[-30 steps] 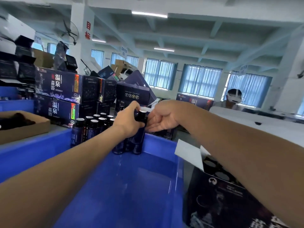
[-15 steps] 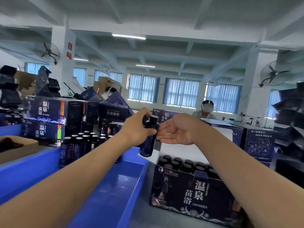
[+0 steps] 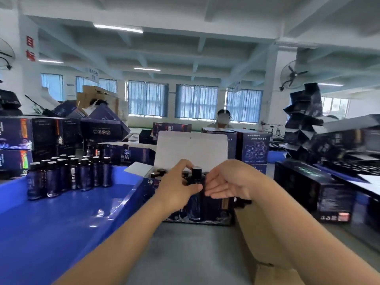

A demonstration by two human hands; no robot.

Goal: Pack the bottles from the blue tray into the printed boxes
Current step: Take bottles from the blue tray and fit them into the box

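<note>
My left hand [image 3: 176, 187] grips a dark blue bottle [image 3: 196, 182] with a black cap, held upright over the open printed box [image 3: 213, 212]. My right hand [image 3: 228, 182] is beside the bottle with fingers spread, touching or nearly touching its side. The box's white lid [image 3: 193, 151] stands up behind; black caps of bottles inside it show behind my left hand. Several more dark bottles [image 3: 70, 175] stand in a cluster at the far end of the blue tray [image 3: 51, 227] on my left.
Stacks of printed dark boxes [image 3: 41, 136] stand behind the tray and on the right [image 3: 312, 194]. A person in a headset [image 3: 223, 120] sits across the table. Grey tabletop [image 3: 189, 254] lies in front of the box; a cardboard edge [image 3: 267, 272] lies under my right forearm.
Both hands carried the bottle from the tray's far end rightward and down to the open box. My right hand's fingers have loosened from the cap and spread.
</note>
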